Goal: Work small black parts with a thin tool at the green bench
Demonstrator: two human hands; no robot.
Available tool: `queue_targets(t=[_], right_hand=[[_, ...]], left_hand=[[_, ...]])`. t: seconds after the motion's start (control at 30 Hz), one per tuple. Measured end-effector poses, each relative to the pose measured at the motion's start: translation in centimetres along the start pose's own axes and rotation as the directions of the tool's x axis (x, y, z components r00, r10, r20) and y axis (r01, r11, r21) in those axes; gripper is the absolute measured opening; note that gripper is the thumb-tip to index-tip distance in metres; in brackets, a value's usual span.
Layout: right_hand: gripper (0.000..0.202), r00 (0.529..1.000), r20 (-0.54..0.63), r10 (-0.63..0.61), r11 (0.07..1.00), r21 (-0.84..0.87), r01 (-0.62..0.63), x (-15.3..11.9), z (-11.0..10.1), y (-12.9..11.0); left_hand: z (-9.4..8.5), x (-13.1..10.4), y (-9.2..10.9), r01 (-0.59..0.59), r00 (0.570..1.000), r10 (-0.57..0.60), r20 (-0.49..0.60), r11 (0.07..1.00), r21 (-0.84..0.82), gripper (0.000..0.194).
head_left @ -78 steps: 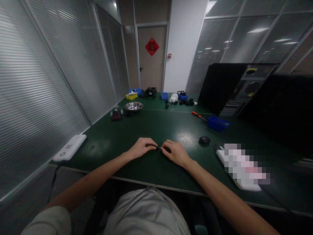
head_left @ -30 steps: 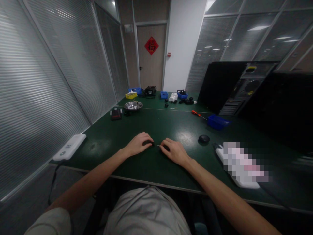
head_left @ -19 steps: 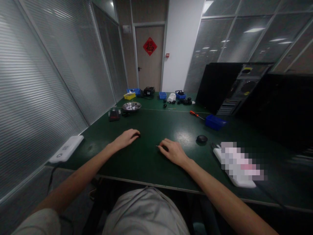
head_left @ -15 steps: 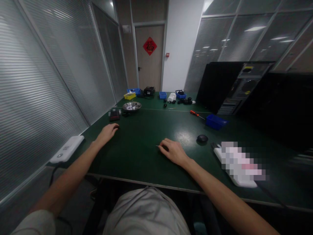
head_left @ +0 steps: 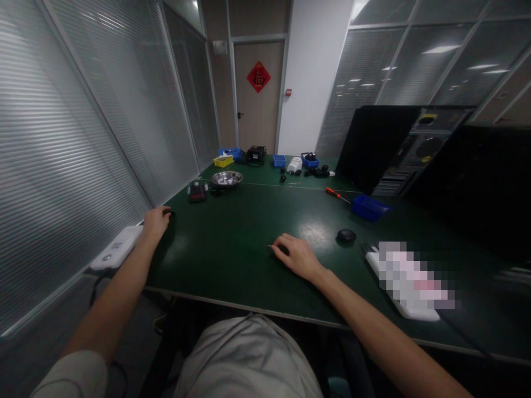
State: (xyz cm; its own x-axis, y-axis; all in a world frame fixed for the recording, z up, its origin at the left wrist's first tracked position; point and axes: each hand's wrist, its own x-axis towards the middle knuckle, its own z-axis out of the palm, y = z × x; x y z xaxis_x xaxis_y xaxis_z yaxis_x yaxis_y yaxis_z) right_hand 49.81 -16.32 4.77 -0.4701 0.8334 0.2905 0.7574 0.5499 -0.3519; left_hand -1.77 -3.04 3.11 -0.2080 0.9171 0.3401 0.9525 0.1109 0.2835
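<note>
My right hand [head_left: 296,257] rests on the green table [head_left: 232,265], fingers pinched around something small. A thin silvery tip [head_left: 270,246] pokes out to the left of them; its kind is too small to make out. My left hand [head_left: 155,223] is at the table's left edge, just beyond the white device [head_left: 117,249]. Its fingers are bent, with a dark gap between thumb and index and nothing clearly held. A black round mouse-like object [head_left: 345,236] sits to the right of my right hand.
An orange-handled screwdriver [head_left: 337,194] lies beside a blue bin [head_left: 369,208]. A metal dish [head_left: 226,179] holds small pieces, with a dark box [head_left: 197,192] near it. A white power strip [head_left: 409,301] is at right, partly blurred out. A computer case [head_left: 384,146] stands behind.
My left hand has moved left across the table toward its edge and the white device. My right hand stays in place, still pinching the silvery piece. The view has shifted slightly.
</note>
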Motion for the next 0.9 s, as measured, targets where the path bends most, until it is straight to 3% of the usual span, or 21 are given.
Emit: queue_targets(t=[0.5,0.9], right_hand=[[0.024,1.0,-0.013,-0.015,1.0,0.02,0.015,0.02,-0.03,0.12],[0.025,1.0,-0.014,-0.015,1.0,0.011,0.015,0.01,0.16,0.28]], left_hand=[[0.03,-0.69,0.47,-0.113,0.993,0.114,0.003,0.98,0.165,0.036],[0.3,-0.28,0.21,-0.03,0.999,0.033,-0.031,0.994,0.105,0.03]])
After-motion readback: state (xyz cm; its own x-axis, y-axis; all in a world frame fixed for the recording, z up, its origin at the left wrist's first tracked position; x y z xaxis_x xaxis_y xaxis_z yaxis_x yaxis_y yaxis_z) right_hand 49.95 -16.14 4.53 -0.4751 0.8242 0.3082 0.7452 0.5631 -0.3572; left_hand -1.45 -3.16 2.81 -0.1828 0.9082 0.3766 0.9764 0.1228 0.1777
